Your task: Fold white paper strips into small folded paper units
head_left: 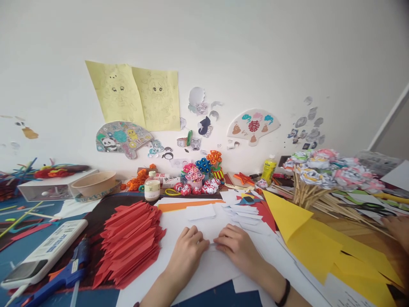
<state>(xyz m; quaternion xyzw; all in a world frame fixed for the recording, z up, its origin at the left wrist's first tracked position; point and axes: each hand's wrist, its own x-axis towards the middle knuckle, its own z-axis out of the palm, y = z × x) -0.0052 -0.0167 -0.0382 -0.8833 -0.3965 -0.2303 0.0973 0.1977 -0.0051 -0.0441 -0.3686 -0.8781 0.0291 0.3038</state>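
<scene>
My left hand [187, 251] and my right hand [238, 247] rest side by side on a white sheet of paper [207, 228], fingertips pressing its surface near the middle. The fingers of both hands are curled down onto the paper, pinching a fold between them. To the left of my left hand lies a stack of folded red paper pieces [131, 241]. A pile of small white paper slips [243, 213] sits just beyond my right hand. A black band circles my right wrist.
Yellow sheets [316, 245] spread to the right, with paper flowers on sticks [322, 175] behind them. A blue glue gun [64, 275] and white remote [44, 253] lie at left. Another person's hand [399, 230] shows at the right edge. Bottles, a bowl and paper crafts line the wall.
</scene>
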